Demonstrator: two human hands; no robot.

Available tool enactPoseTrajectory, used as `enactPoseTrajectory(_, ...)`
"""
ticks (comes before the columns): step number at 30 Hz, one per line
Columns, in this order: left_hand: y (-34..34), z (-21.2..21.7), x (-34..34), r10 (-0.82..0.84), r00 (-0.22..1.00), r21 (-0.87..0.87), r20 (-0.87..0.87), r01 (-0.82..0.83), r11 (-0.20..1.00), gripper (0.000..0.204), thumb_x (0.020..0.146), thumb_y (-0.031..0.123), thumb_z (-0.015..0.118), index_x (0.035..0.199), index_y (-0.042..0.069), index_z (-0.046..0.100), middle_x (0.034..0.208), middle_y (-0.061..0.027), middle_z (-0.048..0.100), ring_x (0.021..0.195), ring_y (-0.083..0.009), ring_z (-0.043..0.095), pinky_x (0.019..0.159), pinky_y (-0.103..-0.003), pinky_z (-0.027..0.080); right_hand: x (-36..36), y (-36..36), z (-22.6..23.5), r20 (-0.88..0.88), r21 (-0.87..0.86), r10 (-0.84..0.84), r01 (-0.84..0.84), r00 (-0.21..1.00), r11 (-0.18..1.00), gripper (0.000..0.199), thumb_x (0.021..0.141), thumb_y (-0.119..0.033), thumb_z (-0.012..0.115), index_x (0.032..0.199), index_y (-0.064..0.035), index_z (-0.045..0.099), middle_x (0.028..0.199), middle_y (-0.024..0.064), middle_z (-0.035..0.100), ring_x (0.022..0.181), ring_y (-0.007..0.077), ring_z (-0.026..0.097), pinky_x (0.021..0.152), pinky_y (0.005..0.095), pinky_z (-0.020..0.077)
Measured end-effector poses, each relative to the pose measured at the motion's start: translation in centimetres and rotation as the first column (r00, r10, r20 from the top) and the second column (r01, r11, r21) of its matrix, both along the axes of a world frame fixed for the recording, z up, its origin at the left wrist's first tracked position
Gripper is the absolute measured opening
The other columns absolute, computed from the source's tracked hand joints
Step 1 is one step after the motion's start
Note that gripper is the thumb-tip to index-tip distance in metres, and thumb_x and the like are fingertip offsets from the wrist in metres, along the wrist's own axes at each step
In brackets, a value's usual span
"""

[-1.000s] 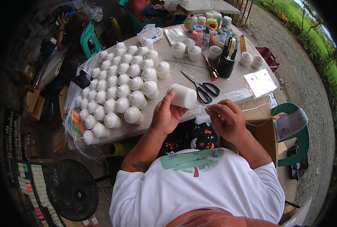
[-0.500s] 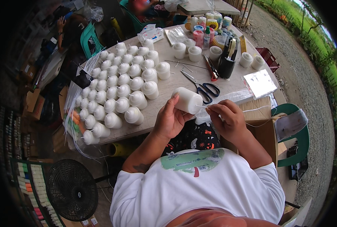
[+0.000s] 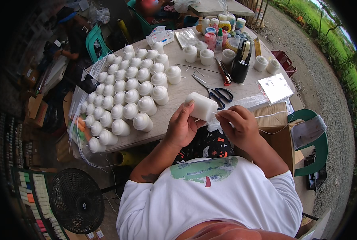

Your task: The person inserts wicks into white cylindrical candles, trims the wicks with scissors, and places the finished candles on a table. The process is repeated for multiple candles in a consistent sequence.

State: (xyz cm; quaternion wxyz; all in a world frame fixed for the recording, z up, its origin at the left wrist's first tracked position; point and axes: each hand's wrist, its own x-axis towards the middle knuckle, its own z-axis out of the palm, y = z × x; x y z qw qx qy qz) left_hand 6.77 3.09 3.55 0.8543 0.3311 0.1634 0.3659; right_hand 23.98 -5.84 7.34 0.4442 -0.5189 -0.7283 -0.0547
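A thick white pillar candle (image 3: 203,106) lies tilted on its side in my left hand (image 3: 181,127), whose fingers and thumb wrap its near end. My right hand (image 3: 240,125) is closed in a pinch on the candle's white wick (image 3: 215,113), just off the end that faces right. Part of the wick is hidden behind the fingertips. Both hands are above my lap at the table's near edge. Beyond the candle lie scissors (image 3: 221,96) with dark blue handles. Many similar white candles (image 3: 132,84) with wicks stand in rows to the left.
Long white wicks (image 3: 75,116) hang over the table's left edge. A black tape dispenser (image 3: 241,66), a red-and-black cutter (image 3: 224,73) and coloured candles (image 3: 210,39) sit farther back. At right is a cardboard box (image 3: 271,116) strung with white cord; a black fan (image 3: 76,201) stands lower left.
The candle has shifted slightly right toward my right hand, and less wick shows between its end and my fingertips. At the far left, another person's raised hand has come down.
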Motion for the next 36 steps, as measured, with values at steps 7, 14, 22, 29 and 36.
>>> enactPoseTrajectory(7, 0.2, 0.3, -0.1, 0.104, 0.994, -0.004, 0.015, -0.104, 0.995, 0.039, 0.098, 0.034, 0.048, 0.124, 0.005, 0.047, 0.117, -0.0089, 0.058, 0.109, -0.0212, 0.059, 0.091, -0.038, 0.052, -0.1, -0.5, 0.1, -0.076, -0.167, -0.041, 0.027, 0.996, 0.986, 0.028, 0.077, -0.004, 0.074, 0.102, -0.0041, 0.062, 0.086, 0.011, 0.061, 0.072, 0.0257, 0.063, 0.059, 0.0327, 0.0509)
enactPoseTrajectory(14, 0.4, 0.0, -0.3, 0.116, 0.993, 0.031, 0.027, -0.117, 0.993, 0.036, 0.098, 0.03, 0.05, 0.124, 0.005, 0.048, 0.116, -0.0081, 0.058, 0.108, -0.0198, 0.059, 0.091, -0.038, 0.052, 1.1, -0.7, -1.1, -0.077, -0.08, -0.003, -0.003, 0.997, 0.997, 0.019, 0.077, -0.003, 0.072, 0.094, -0.005, 0.062, 0.086, 0.0098, 0.063, 0.074, 0.0281, 0.062, 0.067, 0.0368, 0.0502)
enactPoseTrajectory(22, -0.4, 0.4, 0.0, 0.045, 0.995, 0.09, 0.087, -0.053, 0.995, 0.042, 0.095, 0.019, 0.059, 0.13, 0.004, 0.041, 0.119, -0.0081, 0.054, 0.11, -0.0206, 0.057, 0.093, -0.039, 0.051, 0.5, -0.2, -1.4, -0.055, -0.046, -0.01, 0.008, 0.998, 0.999, 0.019, 0.076, -0.002, 0.073, 0.093, -0.0054, 0.064, 0.084, 0.0094, 0.063, 0.072, 0.0276, 0.062, 0.063, 0.0362, 0.0502)
enactPoseTrajectory(29, -0.4, 0.3, 0.1, 0.13, 0.988, 0.134, 0.08, -0.14, 0.981, 0.041, 0.095, 0.016, 0.057, 0.131, 0.005, 0.043, 0.12, -0.0084, 0.055, 0.111, -0.0203, 0.057, 0.094, -0.039, 0.05, 1.0, -0.7, -2.0, -0.103, -0.12, -0.013, 0.001, 0.995, 0.993, 0.018, 0.077, -0.001, 0.071, 0.093, -0.0053, 0.065, 0.085, 0.0102, 0.064, 0.073, 0.0285, 0.062, 0.063, 0.0361, 0.0506)
enactPoseTrajectory(36, -0.8, 0.4, 0.5, 0.133, 0.989, 0.15, 0.063, -0.141, 0.979, 0.052, 0.092, 0.011, 0.062, 0.137, 0.005, 0.036, 0.121, -0.0087, 0.052, 0.111, -0.0192, 0.056, 0.094, -0.037, 0.05, 0.6, -0.5, -1.4, -0.061, -0.105, -0.017, 0.011, 0.998, 0.994, 0.017, 0.076, -0.001, 0.071, 0.091, -0.0053, 0.064, 0.083, 0.0101, 0.063, 0.073, 0.0287, 0.062, 0.063, 0.0371, 0.0502)
